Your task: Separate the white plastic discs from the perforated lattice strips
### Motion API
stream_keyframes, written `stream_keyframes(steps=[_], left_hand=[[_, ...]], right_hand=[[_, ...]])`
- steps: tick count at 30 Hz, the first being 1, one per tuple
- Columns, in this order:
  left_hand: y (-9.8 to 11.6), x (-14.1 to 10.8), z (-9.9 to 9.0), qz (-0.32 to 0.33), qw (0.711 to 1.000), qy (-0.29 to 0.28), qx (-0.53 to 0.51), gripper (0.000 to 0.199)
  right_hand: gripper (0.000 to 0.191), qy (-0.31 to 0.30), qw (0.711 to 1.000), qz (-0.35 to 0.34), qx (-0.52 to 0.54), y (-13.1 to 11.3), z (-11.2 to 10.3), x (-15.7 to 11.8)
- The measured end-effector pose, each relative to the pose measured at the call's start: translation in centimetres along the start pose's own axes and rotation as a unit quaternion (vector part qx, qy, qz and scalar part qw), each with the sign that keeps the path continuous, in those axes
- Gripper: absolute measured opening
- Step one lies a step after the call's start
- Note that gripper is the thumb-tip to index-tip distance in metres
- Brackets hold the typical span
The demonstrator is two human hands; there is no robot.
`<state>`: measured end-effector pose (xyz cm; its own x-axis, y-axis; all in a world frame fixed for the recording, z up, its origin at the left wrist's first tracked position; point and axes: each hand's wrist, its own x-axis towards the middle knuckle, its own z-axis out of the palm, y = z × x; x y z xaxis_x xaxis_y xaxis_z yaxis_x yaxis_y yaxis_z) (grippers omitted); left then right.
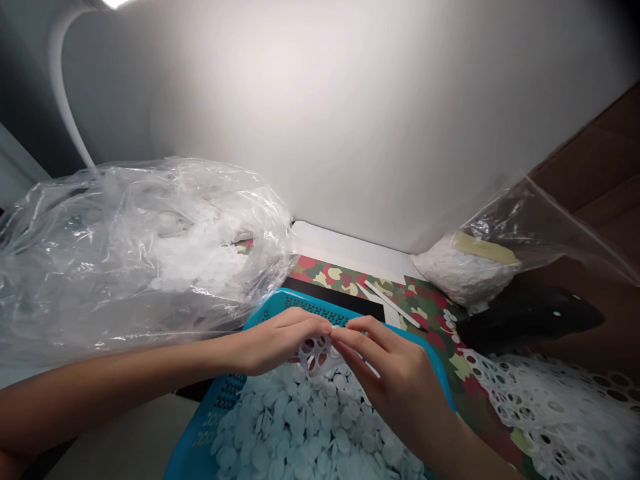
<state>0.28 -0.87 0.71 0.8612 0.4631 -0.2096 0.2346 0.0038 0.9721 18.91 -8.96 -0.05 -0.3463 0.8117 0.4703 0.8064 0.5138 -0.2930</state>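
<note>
My left hand [280, 339] is closed on a white sheet with round holes [314, 357], which hangs below its fingertips. Across from it, my right hand [387, 363] has its fingertips pinched at the top edge of the same sheet, close to the left thumb. Both hands are above a blue plastic basket [193, 437] with slotted walls. Many small white discs [295, 420] fill the basket beneath them. Exactly what sits between the right fingertips is partly hidden.
A large clear plastic bag [125, 260] with white pieces stands at left. On the camouflage-patterned surface [320, 272] lies a thin white strip [393, 303]. At right are a tied bag of white pieces [457, 270], a black object [535, 317] and piled holed sheets [565, 413].
</note>
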Motion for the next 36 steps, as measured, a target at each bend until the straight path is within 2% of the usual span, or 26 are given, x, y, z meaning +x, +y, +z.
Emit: stream_keyframes(steps=[3, 6, 10, 13, 16, 20, 23, 25, 27, 29, 31, 34, 36], left_hand=[[0.1, 0.0, 0.1, 0.021, 0.998, -0.016, 0.055, 0.04], [-0.1, 0.0, 0.1, 0.027, 0.995, -0.009, 0.1, 0.037], [-0.6, 0.1, 0.0, 0.044, 0.99, -0.011, 0.134, 0.033], [-0.7, -0.1, -0.1, 0.099, 0.986, -0.036, 0.131, 0.03], [-0.6, -0.4, -0.3, 0.152, 0.978, -0.053, 0.131, 0.028], [-0.8, -0.6, -0.6, 0.15, 0.976, -0.067, 0.14, 0.025], [-0.9, -0.5, -0.7, 0.133, 0.985, -0.073, 0.083, 0.023], [-0.9, -0.3, -0.8, 0.124, 0.991, -0.055, 0.009, 0.026], [-0.8, 0.0, -0.9, 0.115, 0.992, -0.027, -0.052, 0.031], [-0.7, 0.3, -0.9, 0.106, 0.991, -0.002, -0.079, 0.033], [-0.7, 0.5, -0.9, 0.09, 0.99, 0.014, -0.103, 0.03], [-0.7, 0.6, -1.0, 0.066, 0.989, 0.023, -0.133, 0.028], [-0.6, 0.6, -1.1, 0.057, 0.989, 0.02, -0.137, 0.032]], right_hand=[[0.016, -0.012, 0.999, -0.005, -0.039, -0.3, 0.1, 0.0], [0.014, -0.031, 0.999, -0.014, -0.015, -0.3, 0.1, 0.1], [0.011, -0.08, 0.992, -0.01, 0.1, 0.0, 0.0, 0.1], [0.012, -0.106, 0.971, -0.014, 0.211, 0.0, -0.3, 0.1], [0.018, -0.104, 0.948, -0.026, 0.3, -0.1, -0.7, 0.0], [0.02, -0.131, 0.919, -0.007, 0.373, -0.2, -1.1, 0.0], [0.017, -0.152, 0.899, 0.006, 0.411, -0.2, -1.3, 0.0], [0.016, -0.166, 0.888, 0.009, 0.429, -0.3, -1.5, -0.1], [0.016, -0.168, 0.889, 0.005, 0.426, -0.4, -1.6, -0.2], [0.018, -0.139, 0.908, -0.003, 0.394, -0.5, -1.4, -0.3], [0.021, -0.078, 0.932, -0.007, 0.353, -0.5, -1.1, -0.3], [0.022, 0.013, 0.958, 0.013, 0.285, -0.3, -0.6, 0.0], [0.02, 0.044, 0.968, 0.028, 0.244, -0.2, -0.4, 0.2]])
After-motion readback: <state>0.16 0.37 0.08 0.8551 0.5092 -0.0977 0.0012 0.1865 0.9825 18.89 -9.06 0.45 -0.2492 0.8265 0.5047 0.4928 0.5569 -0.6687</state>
